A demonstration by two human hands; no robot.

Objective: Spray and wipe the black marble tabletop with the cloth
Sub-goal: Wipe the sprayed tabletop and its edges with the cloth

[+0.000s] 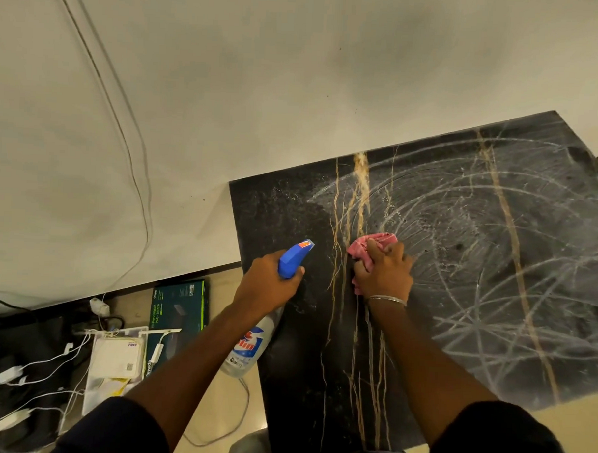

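The black marble tabletop (493, 303) with gold veins fills the right half of the view, streaked with whitish wet arcs and lines. My left hand (264, 283) grips a clear spray bottle (247, 347) with a blue trigger head, nozzle pointing toward the table's left part. My right hand (384, 271) presses a crumpled pink cloth (372, 243) flat on the marble near the gold veins, left of the wet swirls. The cloth is partly hidden under my fingers.
A white wall (228, 86) runs behind the table, with a thin cable (135, 171) hanging down it. On the floor at left lie a dark green box (179, 317), a white router box (117, 355) and several white chargers and cords (16, 385).
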